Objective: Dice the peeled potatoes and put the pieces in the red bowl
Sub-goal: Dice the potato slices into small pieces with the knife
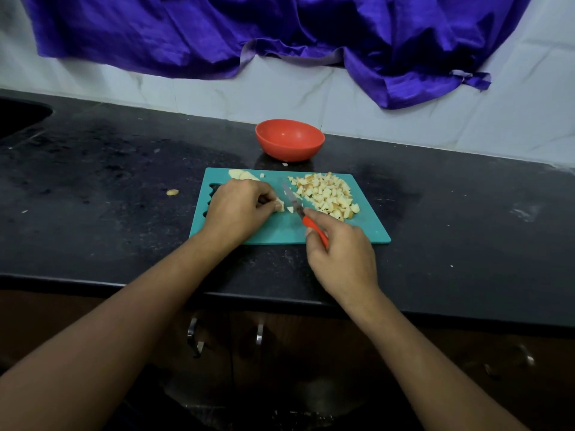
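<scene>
On the teal cutting board (273,231), dicing is the step in hand. The left hand (236,209) pinches a small potato piece (280,206) in its curled fingertips. The right hand (342,253) grips the red handle of a small knife (298,208), whose blade lies just beside that piece.

A heap of diced pieces (326,194) covers the board's right half. The red bowl (289,140) stands on the desk (109,181) just behind the board, with no pieces showing inside. Uncut potato slices (242,175) wait at the board's far left corner.

Next, I judge, the blade must come down close to the left fingertips, which calls for care. A stray piece (172,192) lies on the desk left of the board. Nothing stands between board and bowl.
</scene>
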